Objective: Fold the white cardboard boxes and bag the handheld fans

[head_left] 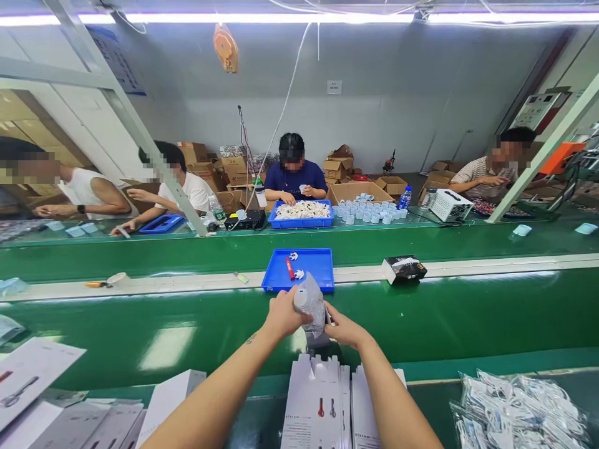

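Observation:
Both my hands are out over the green belt, around a pale grey device [311, 305] wrapped in a clear, crinkled plastic bag. My left hand [284, 312] is closed on its left side, thumb across the front. My right hand [345, 325] grips its right edge, with some fingers hidden behind it. The device's exact kind is masked by the wrapping. Just beyond it lies a blue tray [309, 262] with a red piece [290, 268] and small white parts. Flat printed white boxes [313, 399] stand in a pack below my hands.
More white boxes [93, 424] are piled at the lower left. Bagged white cables [519, 411] lie at the lower right. A black box [404, 269] rests on the pale divider [468, 264]. Across the belt, several people sit working; one has a blue tray of parts [302, 212].

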Available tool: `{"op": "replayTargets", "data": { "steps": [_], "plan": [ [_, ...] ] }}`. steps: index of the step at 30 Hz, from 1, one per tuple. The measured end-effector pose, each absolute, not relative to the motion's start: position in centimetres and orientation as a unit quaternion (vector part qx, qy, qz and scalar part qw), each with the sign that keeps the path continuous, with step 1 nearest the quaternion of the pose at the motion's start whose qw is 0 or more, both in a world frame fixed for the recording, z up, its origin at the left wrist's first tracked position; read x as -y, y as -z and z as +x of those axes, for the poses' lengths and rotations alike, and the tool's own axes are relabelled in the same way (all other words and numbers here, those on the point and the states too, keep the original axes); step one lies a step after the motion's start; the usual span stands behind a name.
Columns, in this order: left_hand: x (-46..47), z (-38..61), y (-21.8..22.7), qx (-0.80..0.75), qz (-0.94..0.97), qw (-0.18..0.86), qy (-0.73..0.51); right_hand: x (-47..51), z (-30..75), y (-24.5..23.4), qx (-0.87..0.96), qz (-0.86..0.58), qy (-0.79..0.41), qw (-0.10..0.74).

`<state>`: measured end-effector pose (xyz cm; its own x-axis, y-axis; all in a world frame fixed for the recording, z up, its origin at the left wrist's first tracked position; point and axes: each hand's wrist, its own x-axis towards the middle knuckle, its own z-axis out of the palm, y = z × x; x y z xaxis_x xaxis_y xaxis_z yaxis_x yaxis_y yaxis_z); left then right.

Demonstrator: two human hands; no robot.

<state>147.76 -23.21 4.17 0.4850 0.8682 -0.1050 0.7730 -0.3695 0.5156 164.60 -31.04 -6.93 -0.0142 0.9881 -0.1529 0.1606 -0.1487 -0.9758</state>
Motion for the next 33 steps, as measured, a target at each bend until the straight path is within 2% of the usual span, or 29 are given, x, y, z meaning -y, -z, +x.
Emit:
{"op": "replayTargets", "data": {
  "steps": [4, 11, 16, 23, 29, 33],
  "plan": [
    [23.7, 148.5, -4.2, -0.513, 0.827, 0.218, -0.069, 31.0, 165.7, 7.1, 0.514, -0.548, -0.535, 0.387],
    [25.0, 149.2, -2.5, -0.431, 0.878, 0.204, -0.042, 30.8, 164.9, 8.3, 0.529, -0.589, -0.432, 0.432],
    [25.5, 148.2, -1.8, -0.384, 0.900, 0.196, -0.068, 31.2, 165.0, 8.7, 0.526, -0.601, -0.403, 0.447],
    [27.6, 148.3, 1.2, -0.282, 0.936, 0.207, -0.039, 31.0, 164.5, 9.3, 0.530, -0.611, -0.367, 0.459],
    [28.0, 145.8, 0.5, -0.373, 0.894, 0.239, -0.061, 30.2, 163.7, 9.0, 0.522, -0.648, -0.343, 0.435],
    [30.8, 140.9, 3.4, -0.522, 0.800, 0.295, 0.008, 31.9, 164.0, 8.6, 0.485, -0.714, -0.326, 0.385]
  ]
}}
